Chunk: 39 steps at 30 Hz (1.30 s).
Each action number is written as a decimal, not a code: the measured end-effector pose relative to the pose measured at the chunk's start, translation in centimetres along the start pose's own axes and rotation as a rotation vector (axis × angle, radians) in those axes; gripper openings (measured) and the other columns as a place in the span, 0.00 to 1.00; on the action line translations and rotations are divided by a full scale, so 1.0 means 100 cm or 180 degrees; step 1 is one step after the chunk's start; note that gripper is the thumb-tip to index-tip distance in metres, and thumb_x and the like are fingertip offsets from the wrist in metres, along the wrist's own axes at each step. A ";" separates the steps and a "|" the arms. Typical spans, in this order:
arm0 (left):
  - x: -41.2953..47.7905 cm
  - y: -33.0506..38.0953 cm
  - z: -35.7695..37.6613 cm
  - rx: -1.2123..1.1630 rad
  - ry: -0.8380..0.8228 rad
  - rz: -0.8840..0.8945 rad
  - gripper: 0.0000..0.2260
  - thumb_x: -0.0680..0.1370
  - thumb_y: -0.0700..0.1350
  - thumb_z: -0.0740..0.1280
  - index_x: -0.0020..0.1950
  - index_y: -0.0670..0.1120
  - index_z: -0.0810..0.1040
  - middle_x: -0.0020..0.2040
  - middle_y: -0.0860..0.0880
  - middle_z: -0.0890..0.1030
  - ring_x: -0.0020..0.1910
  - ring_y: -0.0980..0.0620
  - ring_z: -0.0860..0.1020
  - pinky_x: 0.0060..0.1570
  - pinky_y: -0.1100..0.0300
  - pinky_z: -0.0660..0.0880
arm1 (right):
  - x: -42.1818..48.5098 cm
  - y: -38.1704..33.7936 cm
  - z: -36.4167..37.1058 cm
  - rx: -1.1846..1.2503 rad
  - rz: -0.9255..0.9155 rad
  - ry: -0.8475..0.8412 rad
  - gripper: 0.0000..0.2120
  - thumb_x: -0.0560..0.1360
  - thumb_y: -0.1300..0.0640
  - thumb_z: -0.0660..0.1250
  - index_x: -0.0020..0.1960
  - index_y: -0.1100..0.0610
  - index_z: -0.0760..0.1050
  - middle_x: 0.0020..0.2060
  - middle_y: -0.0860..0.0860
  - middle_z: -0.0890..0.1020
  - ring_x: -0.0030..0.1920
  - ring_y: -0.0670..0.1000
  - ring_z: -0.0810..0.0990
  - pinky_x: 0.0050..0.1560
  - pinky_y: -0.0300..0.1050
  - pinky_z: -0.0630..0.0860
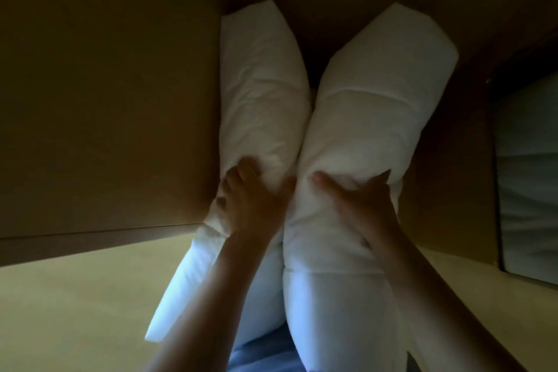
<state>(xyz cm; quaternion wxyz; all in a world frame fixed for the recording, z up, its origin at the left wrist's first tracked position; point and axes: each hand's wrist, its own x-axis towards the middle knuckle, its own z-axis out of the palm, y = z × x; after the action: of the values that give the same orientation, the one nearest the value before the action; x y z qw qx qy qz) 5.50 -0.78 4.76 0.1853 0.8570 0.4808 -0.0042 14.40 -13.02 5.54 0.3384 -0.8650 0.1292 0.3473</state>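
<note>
The wooden panel [105, 100] stands behind everything. Two white pillows lean upright against it, side by side and touching, above the blue bed sheet [262, 356]. The left pillow [259, 93] and the right pillow [371, 106] look light, soft and easy to squash, so I think a wide grip at the middle is best. The left hand [250, 199] sinks curled fingers [241, 174] into the left pillow. The right hand [362, 205] clasps the right pillow.

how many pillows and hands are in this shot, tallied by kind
white pillows: 2, the left pillow and the right pillow
hands: 2, the left hand gripping the left pillow, the right hand gripping the right pillow
total: 4
</note>
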 end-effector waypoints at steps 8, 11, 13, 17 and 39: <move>0.017 -0.019 0.016 -0.0258 -0.0775 -0.0022 0.35 0.73 0.68 0.61 0.68 0.42 0.64 0.59 0.41 0.77 0.57 0.41 0.77 0.50 0.52 0.72 | 0.022 0.022 0.037 -0.0079 -0.0349 0.0383 0.55 0.67 0.36 0.71 0.76 0.65 0.45 0.73 0.60 0.59 0.72 0.59 0.59 0.70 0.49 0.58; 0.016 -0.028 0.017 -0.0430 -0.0850 0.0041 0.33 0.74 0.66 0.61 0.70 0.43 0.64 0.59 0.42 0.78 0.58 0.40 0.77 0.52 0.54 0.72 | 0.026 0.034 0.036 -0.0125 -0.0410 0.0607 0.52 0.68 0.37 0.71 0.75 0.65 0.49 0.72 0.61 0.62 0.71 0.60 0.62 0.68 0.51 0.62; 0.017 -0.034 0.014 -0.0486 -0.0807 0.0065 0.34 0.73 0.66 0.63 0.70 0.43 0.66 0.60 0.43 0.78 0.59 0.41 0.76 0.52 0.55 0.71 | 0.026 0.044 0.030 -0.0123 -0.0441 0.0688 0.49 0.66 0.37 0.72 0.73 0.63 0.55 0.69 0.61 0.67 0.68 0.61 0.67 0.64 0.51 0.66; 0.004 -0.045 0.009 -0.0515 -0.0780 0.0184 0.32 0.72 0.63 0.67 0.67 0.43 0.70 0.60 0.44 0.79 0.59 0.42 0.76 0.52 0.56 0.71 | 0.014 0.062 0.016 -0.0055 -0.0630 0.0519 0.47 0.63 0.35 0.72 0.71 0.61 0.60 0.66 0.59 0.72 0.65 0.61 0.72 0.63 0.54 0.70; -0.301 -0.148 -0.062 -0.1019 -0.0075 0.0230 0.11 0.71 0.50 0.69 0.33 0.47 0.71 0.27 0.53 0.73 0.30 0.50 0.72 0.27 0.59 0.62 | -0.210 0.240 -0.020 -0.0227 -0.1535 -0.0007 0.47 0.55 0.24 0.68 0.65 0.52 0.73 0.62 0.50 0.78 0.61 0.54 0.77 0.56 0.44 0.72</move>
<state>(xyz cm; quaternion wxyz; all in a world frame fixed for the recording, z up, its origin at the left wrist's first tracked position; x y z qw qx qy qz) -23.96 -16.57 11.49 0.3252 0.8332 0.4419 0.0690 -10.77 -32.34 9.17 0.3809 -0.8818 -0.0937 0.2619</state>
